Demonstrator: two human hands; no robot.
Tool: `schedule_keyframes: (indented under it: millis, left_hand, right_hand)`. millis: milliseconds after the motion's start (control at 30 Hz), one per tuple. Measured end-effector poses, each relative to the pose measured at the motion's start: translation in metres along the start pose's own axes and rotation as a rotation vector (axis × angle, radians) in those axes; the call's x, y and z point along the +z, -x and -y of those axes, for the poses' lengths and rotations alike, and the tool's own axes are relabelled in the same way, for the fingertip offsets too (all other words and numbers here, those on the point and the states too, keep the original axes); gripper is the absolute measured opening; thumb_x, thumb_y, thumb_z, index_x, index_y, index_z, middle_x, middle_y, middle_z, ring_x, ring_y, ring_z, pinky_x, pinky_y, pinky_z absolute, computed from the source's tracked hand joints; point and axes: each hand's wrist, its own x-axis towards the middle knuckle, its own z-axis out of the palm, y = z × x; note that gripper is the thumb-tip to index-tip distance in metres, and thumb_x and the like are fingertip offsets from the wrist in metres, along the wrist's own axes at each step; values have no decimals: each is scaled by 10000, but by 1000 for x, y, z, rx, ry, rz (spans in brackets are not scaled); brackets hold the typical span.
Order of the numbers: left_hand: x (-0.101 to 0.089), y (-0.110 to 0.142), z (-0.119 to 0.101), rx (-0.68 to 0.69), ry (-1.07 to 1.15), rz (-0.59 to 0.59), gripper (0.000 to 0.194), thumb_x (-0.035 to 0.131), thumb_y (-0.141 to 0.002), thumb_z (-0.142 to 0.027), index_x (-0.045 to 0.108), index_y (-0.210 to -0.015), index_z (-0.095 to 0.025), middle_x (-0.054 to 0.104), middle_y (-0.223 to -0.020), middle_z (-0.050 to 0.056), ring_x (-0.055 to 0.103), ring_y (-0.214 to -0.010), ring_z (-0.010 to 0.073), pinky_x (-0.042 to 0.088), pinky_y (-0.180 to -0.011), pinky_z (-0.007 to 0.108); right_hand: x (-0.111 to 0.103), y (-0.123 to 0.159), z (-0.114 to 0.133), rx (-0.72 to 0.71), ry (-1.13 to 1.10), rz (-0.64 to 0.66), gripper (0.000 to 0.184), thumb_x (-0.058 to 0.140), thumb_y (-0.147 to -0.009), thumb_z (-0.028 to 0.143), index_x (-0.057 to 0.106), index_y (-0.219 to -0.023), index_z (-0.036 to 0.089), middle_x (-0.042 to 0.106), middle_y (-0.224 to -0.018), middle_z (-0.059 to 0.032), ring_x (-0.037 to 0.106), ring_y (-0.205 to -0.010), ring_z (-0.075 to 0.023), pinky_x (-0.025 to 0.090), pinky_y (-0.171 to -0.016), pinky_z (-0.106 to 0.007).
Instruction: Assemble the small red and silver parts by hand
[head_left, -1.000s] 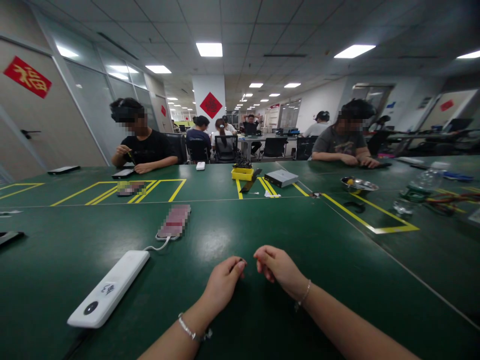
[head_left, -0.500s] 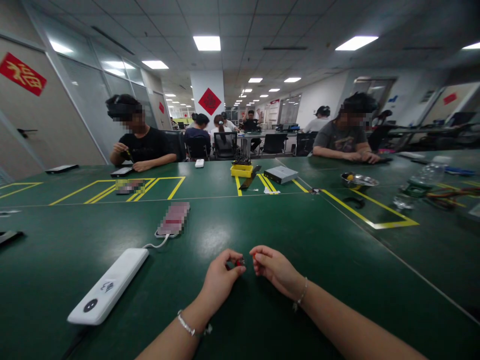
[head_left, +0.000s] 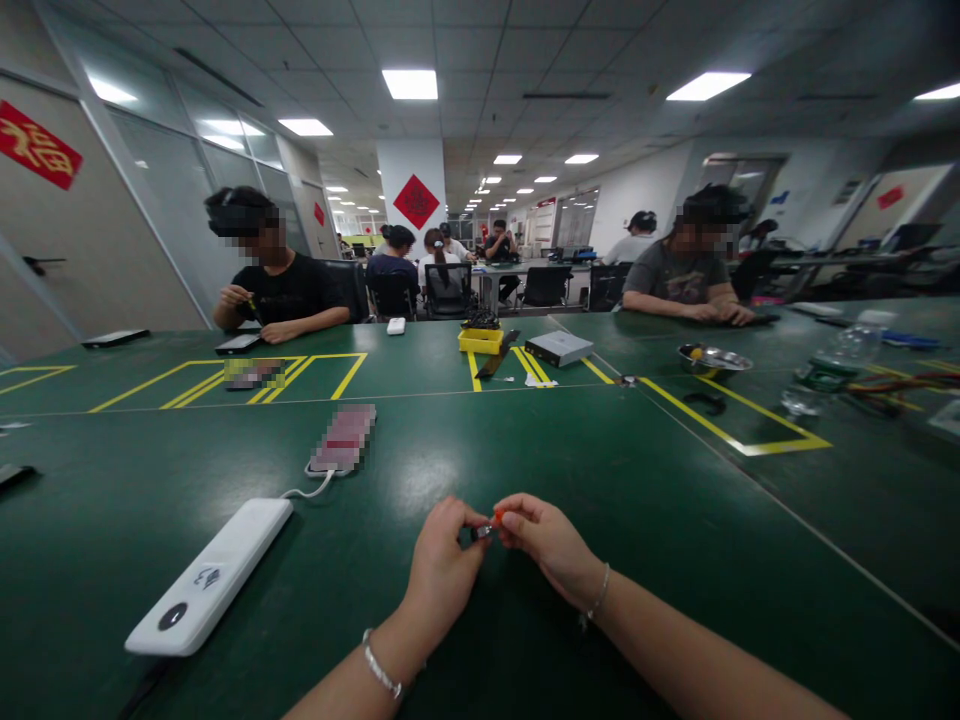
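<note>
My left hand is closed, pinching a small dark and silvery piece between thumb and fingers; its kind is too small to make out. My right hand is closed too, with a small orange piece at its fingertips. The two pieces are close together, and I cannot tell whether they touch. Both hands are low over the green table, in front of me.
To the left lies a white power bank, cabled to a phone. Farther off are a yellow bin, a grey box, a metal bowl and a plastic bottle. Two people sit across the table.
My hands have come closer together, bringing the orange piece up to the silvery one. My left hand has turned, and the red part seen earlier on its piece no longer shows.
</note>
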Motion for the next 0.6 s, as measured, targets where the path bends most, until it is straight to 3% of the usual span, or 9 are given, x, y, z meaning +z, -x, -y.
schedule_keyframes:
  millis: [167,333,533,600]
  left_hand:
    - [2,0,-1,-40,-24,-5,96,518,-655,-110,510,-696,-197,530,-698,-18,505,-683,141,386,-627,257]
    - [6,2,-2,-58,-25,-34,121,527,-659,-127,488,-749,-198,529,-705,-24,513,-677,135,394,-635,255]
    - [3,4,-6,3,-103,-36,120,518,-668,-122,475,-746,-202,530,-709,-16,513,-697,149,393,-643,265]
    - [2,4,-7,28,-128,-37,115,514,-670,-119,472,-737,-203,531,-709,-12,508,-691,153,391,-643,270]
  right_hand:
    - [5,2,1,-59,177,-26,304,576,-693,431,579,-752,133,567,-692,-17,486,-630,-93,378,-621,-240]
    - [9,3,2,-74,305,-40,282,582,-683,426,581,-692,144,530,-618,10,441,-575,-80,346,-568,-219]
    - [11,3,2,-49,380,-94,303,600,-659,435,584,-612,136,500,-553,17,416,-549,-79,317,-543,-217]
    - [13,5,2,-7,314,-93,307,625,-636,434,580,-611,132,522,-586,7,439,-583,-87,333,-572,-220]
